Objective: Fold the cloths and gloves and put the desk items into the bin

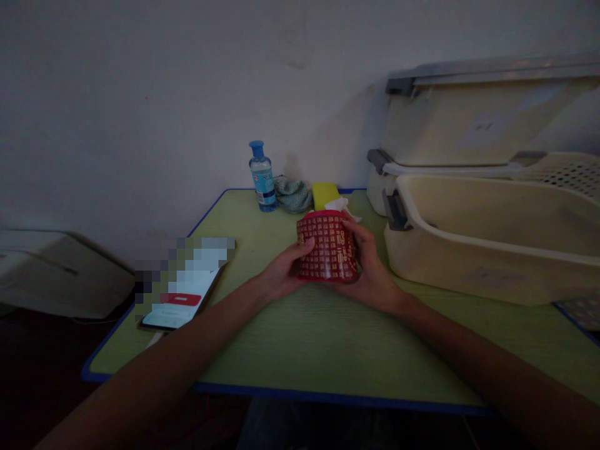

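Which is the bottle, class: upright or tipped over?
Upright: the bottle has its blue cap on top and its base down on the table.

We count one red patterned container, one blue bottle, one bunched cloth, one yellow block, one crumpled white tissue, one lit-screen device and one desk — singles all. Of grey-clipped plastic bins we see at least three — some parts hidden.

No legible text, gold characters on red container indistinct, bottle label too small, paper label on storage bin blurred, smartphone screen text unreadable.
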Demonstrator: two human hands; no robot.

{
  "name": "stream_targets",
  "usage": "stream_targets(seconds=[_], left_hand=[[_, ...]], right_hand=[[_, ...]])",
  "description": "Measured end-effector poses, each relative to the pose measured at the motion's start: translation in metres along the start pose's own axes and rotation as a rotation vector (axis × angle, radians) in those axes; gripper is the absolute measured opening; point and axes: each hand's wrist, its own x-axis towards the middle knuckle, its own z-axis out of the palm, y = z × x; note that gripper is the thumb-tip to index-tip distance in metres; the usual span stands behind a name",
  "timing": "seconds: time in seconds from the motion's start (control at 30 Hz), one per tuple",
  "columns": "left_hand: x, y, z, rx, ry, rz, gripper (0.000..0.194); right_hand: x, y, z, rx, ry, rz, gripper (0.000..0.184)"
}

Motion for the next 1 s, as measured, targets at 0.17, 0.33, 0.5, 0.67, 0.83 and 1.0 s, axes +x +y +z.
stream_targets(seconds=[0.17, 0.33, 0.5, 0.67, 0.83, 1.0], left_hand=[[0.000, -0.003, 0.002, 0.043, -0.028, -0.003, 0.016], [0.000, -0.004, 0.004, 0.044, 0.003, -0.016, 0.018], [0.000, -0.002, 0.007, 0.005, 0.032, -0.048, 0.023], [0.002, 0.000, 0.009, -0.014, 0.060, -0.061, 0.026], [0.002, 0.000, 0.008, -0.026, 0.068, -0.077, 0.028], [0.001, 0.001, 0.009, -0.040, 0.078, -0.083, 0.030]], right_hand=[[0.002, -0.003, 0.001, 0.008, 0.075, -0.042, 0.093], [0.002, -0.005, 0.000, -0.020, 0.072, 0.017, 0.092], [0.005, -0.002, -0.007, -0.003, -0.066, 0.012, 0.097], [0.006, 0.005, -0.010, 0.093, -0.101, 0.108, 0.092], [0.005, 0.008, -0.009, 0.168, -0.106, 0.150, 0.096], [0.005, 0.006, -0.009, 0.195, -0.085, 0.205, 0.096]])
